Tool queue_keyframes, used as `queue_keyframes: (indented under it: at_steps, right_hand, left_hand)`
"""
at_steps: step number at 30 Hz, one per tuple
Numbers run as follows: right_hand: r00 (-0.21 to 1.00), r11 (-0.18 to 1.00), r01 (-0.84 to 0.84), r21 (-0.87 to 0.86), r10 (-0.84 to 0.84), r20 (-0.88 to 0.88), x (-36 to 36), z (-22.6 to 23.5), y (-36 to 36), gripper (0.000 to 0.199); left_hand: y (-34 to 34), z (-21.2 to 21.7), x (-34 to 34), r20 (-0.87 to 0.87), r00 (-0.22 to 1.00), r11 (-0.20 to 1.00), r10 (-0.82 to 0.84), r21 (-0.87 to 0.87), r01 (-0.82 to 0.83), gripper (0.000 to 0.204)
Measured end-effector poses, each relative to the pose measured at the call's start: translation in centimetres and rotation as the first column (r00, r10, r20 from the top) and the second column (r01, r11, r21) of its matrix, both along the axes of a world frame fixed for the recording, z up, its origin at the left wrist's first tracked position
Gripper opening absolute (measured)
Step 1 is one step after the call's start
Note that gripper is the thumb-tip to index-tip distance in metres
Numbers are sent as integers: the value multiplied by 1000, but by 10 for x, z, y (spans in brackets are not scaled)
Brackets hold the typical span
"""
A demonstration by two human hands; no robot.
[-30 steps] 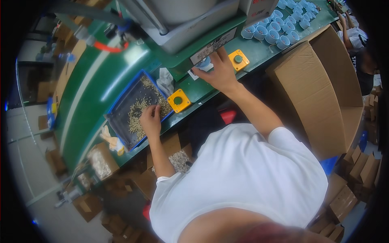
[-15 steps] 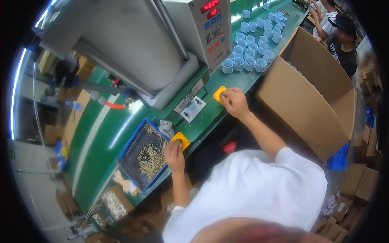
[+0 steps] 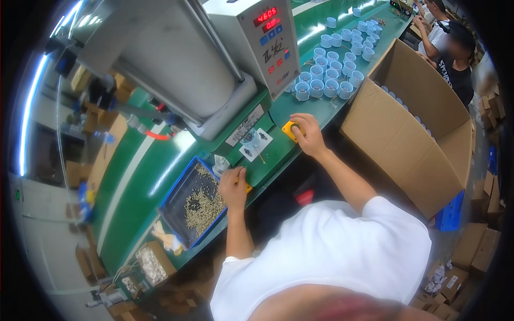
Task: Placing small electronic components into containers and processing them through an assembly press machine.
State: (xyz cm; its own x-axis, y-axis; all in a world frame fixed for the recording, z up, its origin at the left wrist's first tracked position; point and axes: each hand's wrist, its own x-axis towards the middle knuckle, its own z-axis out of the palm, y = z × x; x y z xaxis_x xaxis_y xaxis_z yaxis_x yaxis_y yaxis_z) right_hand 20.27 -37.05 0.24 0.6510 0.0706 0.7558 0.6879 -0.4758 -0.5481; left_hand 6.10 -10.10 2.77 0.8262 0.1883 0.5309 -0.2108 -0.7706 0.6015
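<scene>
Right hand [image 3: 309, 134] has moved from press [image 3: 187, 69] to button box [image 3: 288, 129]; grip half-curled, as is left hand [image 3: 233, 188]; holds unclear. Green workshop bench [image 3: 266, 174], white plate [image 3: 257, 150] lengthwise toward one-thirty.

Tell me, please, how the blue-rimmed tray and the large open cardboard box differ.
The blue-rimmed tray is shallow and dark inside, whereas the large cardboard box is deep and brown. The tray lies on the green workbench; the box sits beside the bench. The tray holds small beige pieces; the box holds rounded pale objects. Both are open at the top.
</scene>
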Motion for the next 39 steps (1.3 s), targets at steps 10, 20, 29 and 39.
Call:
queue_keyframes:
  at_steps: [10, 20, 29, 39]
  right_hand:
    - [231, 126, -958, 256, 869, 438, -77, 232, 0, 12]
    - [255, 179, -967, 182, 720, 645, -92, 226, 32, 27]
    - [270, 220, -961, 165, 644, 716, -89, 219, 29, 24]
    - [254, 218, -963, 156, 556, 791, -83, 219, 28, 21]
  left_hand:
    - [1, -26, 24, -141, 989, 994, -32, -106, 17, 17]
    - [93, -109, 47, -666, 745, 997, -29, -69, -24, 34]
    - [92, -124, 42, -369, 927, 997, -67, -63, 47, 33]
    - [20, -70, 28, 9, 995, 978, -96, -184, 96, 21]
